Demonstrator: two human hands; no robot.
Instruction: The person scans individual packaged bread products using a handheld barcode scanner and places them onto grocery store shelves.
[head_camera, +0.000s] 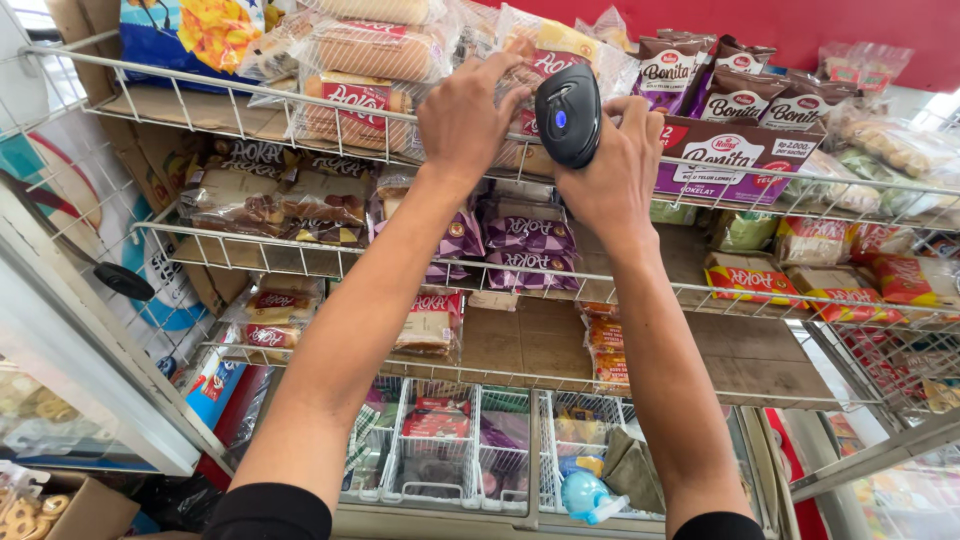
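At the far left, a white wire shelf rack (200, 245) climbs in tiers, its upper shelf carrying clear-wrapped bread rolls (375, 50), the one below brown-wrapped chocolate pastries (270, 200).

The left hand (465, 115) reaches up to the top shelf, its fingers curled over the near edge of a clear-wrapped bread pack with a red label (535, 75). It looks like a light grasp or a steadying press; how firmly it closes cannot be told, since the fingertips are hidden behind the wrapper.

Just to the right, the right hand (610, 165) is clenched round the grip of a black handheld barcode scanner (568, 115), whose blue light faces the camera and whose head points away toward that pack. The scanner stands roughly upright, just beside the left hand and between the two sets of knuckles. The pack lies directly beyond and slightly above both hands, its long axis running left to right along the shelf front. The left hand is already on it; the scanner is close to it but whether it touches cannot be seen.

Under the forearms sit purple snack packs (525, 235). Further right, brown sachets stand in a purple display carton (735, 150), then orange boxes (750, 280) on the shelf below. Near, at the bottom, small white wire baskets (440, 440) hold mixed packets.
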